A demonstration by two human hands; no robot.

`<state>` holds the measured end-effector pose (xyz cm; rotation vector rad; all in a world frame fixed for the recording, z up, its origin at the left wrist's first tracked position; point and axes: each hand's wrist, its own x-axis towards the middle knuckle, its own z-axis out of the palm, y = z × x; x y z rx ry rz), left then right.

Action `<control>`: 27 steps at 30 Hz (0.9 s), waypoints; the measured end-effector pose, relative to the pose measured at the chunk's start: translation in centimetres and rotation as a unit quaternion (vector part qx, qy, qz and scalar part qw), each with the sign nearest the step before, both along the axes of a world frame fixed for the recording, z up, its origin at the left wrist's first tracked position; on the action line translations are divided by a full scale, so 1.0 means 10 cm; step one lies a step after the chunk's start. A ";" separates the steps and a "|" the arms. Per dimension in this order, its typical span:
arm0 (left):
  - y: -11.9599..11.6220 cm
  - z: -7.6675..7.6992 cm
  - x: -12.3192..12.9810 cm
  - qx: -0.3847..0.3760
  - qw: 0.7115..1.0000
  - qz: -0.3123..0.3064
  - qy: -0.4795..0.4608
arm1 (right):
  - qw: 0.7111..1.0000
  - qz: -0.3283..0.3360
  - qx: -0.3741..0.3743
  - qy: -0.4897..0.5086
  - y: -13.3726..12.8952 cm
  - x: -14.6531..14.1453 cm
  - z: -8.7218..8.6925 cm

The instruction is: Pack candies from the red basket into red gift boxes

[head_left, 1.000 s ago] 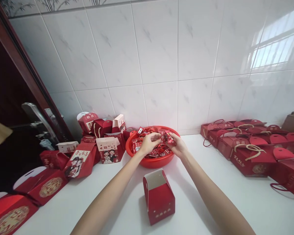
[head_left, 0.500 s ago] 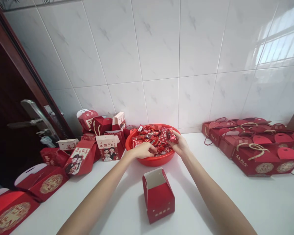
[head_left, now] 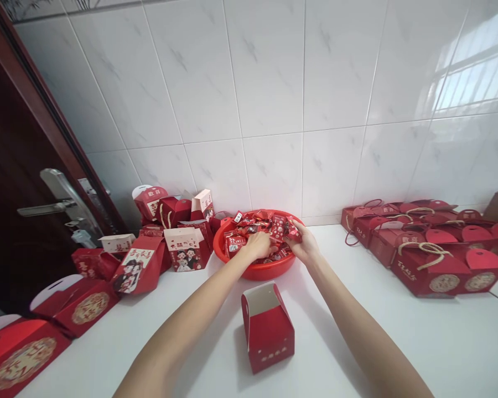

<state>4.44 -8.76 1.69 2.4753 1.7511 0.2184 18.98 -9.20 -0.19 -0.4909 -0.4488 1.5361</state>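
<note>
Open tabletop [head_left: 209,348] flanks the box [head_left: 270,342] — basin rim [head_left: 265,272] just beyond.

The slender, bare left forearm [head_left: 193,314] and similar bare right forearm [head_left: 352,315] are tapering smoothly. The bare left hand [head_left: 258,246] is showing a rounded back, while the bare right hand [head_left: 306,244] is showing slim fingers [head_left: 300,227].

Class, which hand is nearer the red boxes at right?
Right. The right hand, at the basin's rim, is left of those boxes; the left hand, over the basin, is farther left.
</note>
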 end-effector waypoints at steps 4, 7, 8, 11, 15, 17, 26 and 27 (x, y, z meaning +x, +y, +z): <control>0.02 -0.07 0.02 0.006 0.999 -0.048 -0.012 | 1.000 0.005 -0.006 0.014 -0.04 0.00 0.04; 0.03 -0.09 -0.01 0.005 0.997 -0.075 -0.019 | 0.999 0.005 -0.020 0.026 -0.06 -0.01 0.07; 0.04 -0.10 -0.02 0.000 0.996 -0.085 -0.022 | 0.999 0.004 -0.021 0.027 -0.06 -0.01 0.08; 0.06 -0.11 -0.05 -0.013 0.993 -0.112 -0.033 | 0.999 0.011 -0.020 0.030 -0.05 0.00 0.06; 0.06 -0.11 -0.05 -0.033 0.984 -0.164 -0.063 | 0.999 0.019 -0.023 0.042 -0.05 0.00 0.06; 0.05 -0.11 -0.06 -0.051 0.977 -0.174 -0.112 | 0.998 0.020 -0.020 0.047 -0.06 0.01 0.06; -0.22 0.00 -0.27 -0.065 0.872 -0.043 -0.484 | 0.999 0.033 0.007 -0.003 -0.08 0.04 0.10; -0.28 0.03 -0.30 -0.063 0.863 -0.043 -0.499 | 0.999 0.035 0.005 -0.011 -0.10 0.04 0.13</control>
